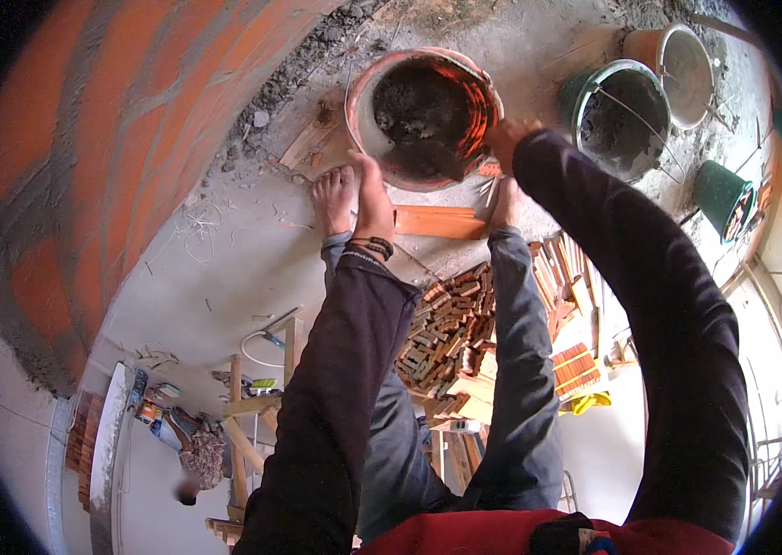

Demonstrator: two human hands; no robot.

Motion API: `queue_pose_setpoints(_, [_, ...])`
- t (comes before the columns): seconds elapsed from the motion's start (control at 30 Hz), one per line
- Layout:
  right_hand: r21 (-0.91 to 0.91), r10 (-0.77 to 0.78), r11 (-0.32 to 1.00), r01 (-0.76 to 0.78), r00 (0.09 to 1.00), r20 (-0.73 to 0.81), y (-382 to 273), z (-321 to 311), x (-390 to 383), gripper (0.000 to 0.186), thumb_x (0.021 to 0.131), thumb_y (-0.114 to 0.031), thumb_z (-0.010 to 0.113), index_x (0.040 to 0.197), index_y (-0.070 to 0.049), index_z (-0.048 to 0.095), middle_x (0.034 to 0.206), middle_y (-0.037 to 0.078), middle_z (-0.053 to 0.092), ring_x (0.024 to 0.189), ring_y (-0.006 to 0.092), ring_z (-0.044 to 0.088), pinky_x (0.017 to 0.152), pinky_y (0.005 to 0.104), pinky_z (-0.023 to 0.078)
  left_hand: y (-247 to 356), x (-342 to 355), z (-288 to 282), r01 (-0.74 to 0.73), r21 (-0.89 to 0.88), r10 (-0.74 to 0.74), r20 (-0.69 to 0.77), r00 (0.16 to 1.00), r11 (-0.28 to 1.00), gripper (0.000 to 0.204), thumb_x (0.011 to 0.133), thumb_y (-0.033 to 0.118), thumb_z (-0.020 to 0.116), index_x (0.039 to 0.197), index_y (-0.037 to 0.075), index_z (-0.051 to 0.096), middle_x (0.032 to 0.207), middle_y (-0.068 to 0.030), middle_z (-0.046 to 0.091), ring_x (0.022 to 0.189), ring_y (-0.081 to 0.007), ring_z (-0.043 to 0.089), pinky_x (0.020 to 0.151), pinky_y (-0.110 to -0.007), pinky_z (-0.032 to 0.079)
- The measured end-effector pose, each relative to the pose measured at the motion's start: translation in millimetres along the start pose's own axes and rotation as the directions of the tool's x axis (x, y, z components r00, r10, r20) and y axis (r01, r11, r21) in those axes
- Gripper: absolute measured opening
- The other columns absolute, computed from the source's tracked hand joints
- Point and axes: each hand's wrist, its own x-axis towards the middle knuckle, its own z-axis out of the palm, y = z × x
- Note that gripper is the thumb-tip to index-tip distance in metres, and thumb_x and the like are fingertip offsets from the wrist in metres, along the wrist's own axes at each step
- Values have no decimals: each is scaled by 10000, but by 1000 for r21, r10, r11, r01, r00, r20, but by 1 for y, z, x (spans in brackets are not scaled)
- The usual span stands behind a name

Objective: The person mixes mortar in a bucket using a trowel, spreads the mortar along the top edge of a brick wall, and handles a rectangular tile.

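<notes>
While the left hand (pixel 373 194) touches it, the bucket (pixel 368 122) opens upward.

Wall (pixel 132 120) left, bucket (pixel 361 120) centre with mortar (pixel 417 100) inside, second bucket (pixel 569 100) to its right, third bucket (pixel 642 46) just beyond that, brick stack (pixel 451 316) visible between the legs (pixel 522 351).

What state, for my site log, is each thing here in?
Orange bucket: holds dark mortar.
Large green bucket: open, holds grey mix.
White-rimmed bucket: open.
Smaller green bucket: contents unclear.
Brick wall: joints mortared.
Left hand: at orange bucket, grip unclear.
Right hand: likewise.
</notes>
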Motion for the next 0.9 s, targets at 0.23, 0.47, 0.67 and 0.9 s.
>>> queue_pose_setpoints(0.23, [544, 56, 838, 50, 983, -177, -24, 114, -29, 250, 706, -213, 629, 918, -82, 657, 817, 180, 645, 814, 346, 633, 754, 431, 504, 11, -6, -18, 281, -943, -206, 244, 948, 180, 378, 894, 467, 483, 1049, 123, 502, 1146, -119, 537, 1016, -306, 528, 770, -440, 412])
queue_pose_setpoints(0.47, [921, 82, 329, 207, 966, -246, -67, 144, -56, 281, 649, -145, 671, 874, 14, 614, 669, 178, 586, 638, 293, 592, 653, 389, 473, 51, -124, -105, 446, -820, -243, 379, 893, 359, 811, 932, 610, 258, 1442, -18, 210, 1500, -181, 213, 1377, -318, 235, 1119, -376, 178])
queue_pose_setpoints(0.67, [921, 323, 176, 347, 863, -387, -96, 88, -124, 291, 646, -114, 587, 896, 36, 595, 673, 170, 493, 621, 247, 534, 607, 339, 434, 77, -317, -167, 456, -33, -408, 392, 824, 890, 830, 823, 505, 633, 1409, 7, 318, 1381, -319, 389, 1198, -487, 467, 998, -483, 409])
queue_pose_setpoints(0.9, [685, 468, -307, 660, 732, -496, -207, -38, -168, 193, 703, -11, 570, 895, -13, 549, 755, 18, 522, 686, 87, 482, 619, 236, 414, 108, -281, -202, 450, 306, -545, 472, 693, 839, 932, 752, 503, 683, 1472, 110, 242, 1438, -297, 310, 1197, -455, 496, 967, -473, 454])
